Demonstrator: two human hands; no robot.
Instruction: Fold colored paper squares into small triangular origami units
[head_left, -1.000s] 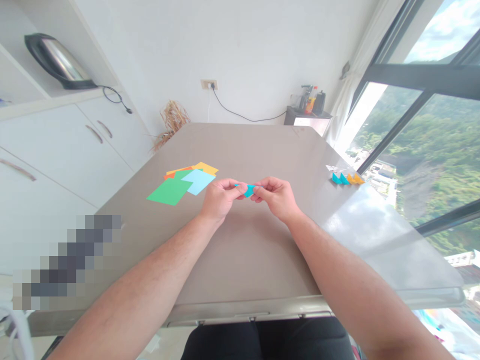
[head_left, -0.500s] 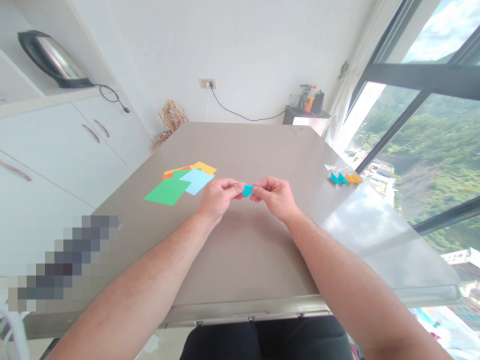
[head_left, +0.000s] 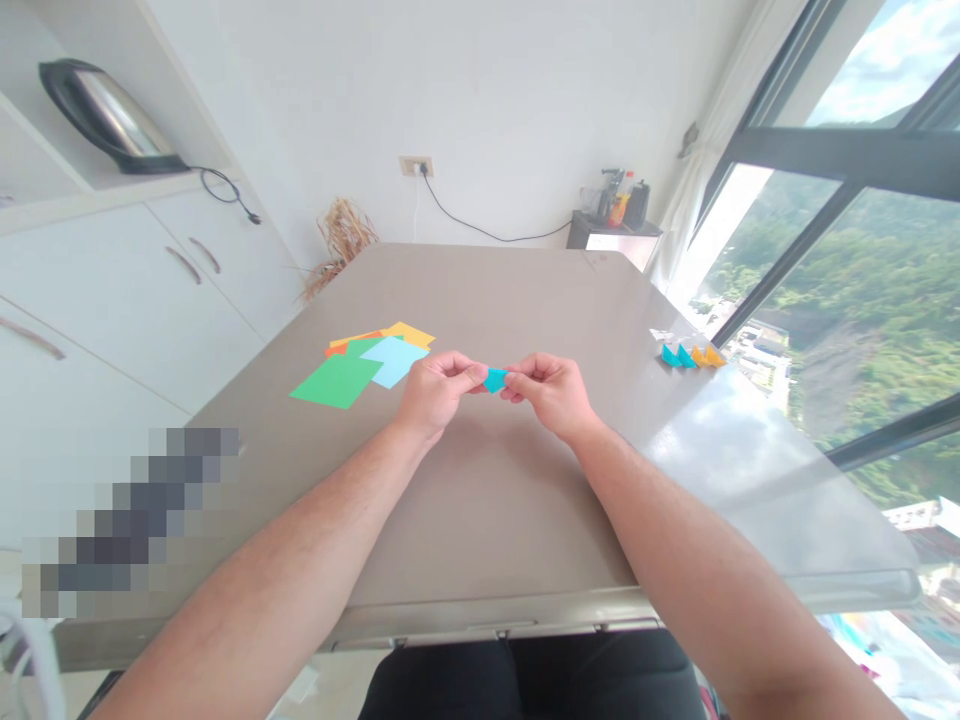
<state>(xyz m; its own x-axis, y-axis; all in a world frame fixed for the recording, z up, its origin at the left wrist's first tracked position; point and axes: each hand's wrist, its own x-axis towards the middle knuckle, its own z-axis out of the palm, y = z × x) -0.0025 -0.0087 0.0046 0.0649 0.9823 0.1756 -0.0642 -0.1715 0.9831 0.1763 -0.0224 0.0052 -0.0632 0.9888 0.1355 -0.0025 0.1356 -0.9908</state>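
Note:
A small folded piece of blue paper [head_left: 495,380] is stretched between my two hands above the middle of the table. My left hand [head_left: 442,390] pinches its left end between thumb and fingers. At the opposite end, my right hand [head_left: 551,392] grips it the same way. The paper's middle shows between the thumbs, coming to a point at the bottom; its ends are hidden under the fingertips. Left of my hands, green paper [head_left: 335,382], light blue paper [head_left: 394,360] and orange-yellow paper [head_left: 411,335] lie overlapping on the table.
Several small folded paper boats [head_left: 686,357], blue and orange, stand in a row near the right edge of the brown table [head_left: 480,530]. Windows [head_left: 795,280] rise along the right side. An electric kettle [head_left: 120,120] sits on a shelf at upper left.
Almost nothing differs: both hands keep their pinch on the blue paper in the same place. The view has shifted very slightly.

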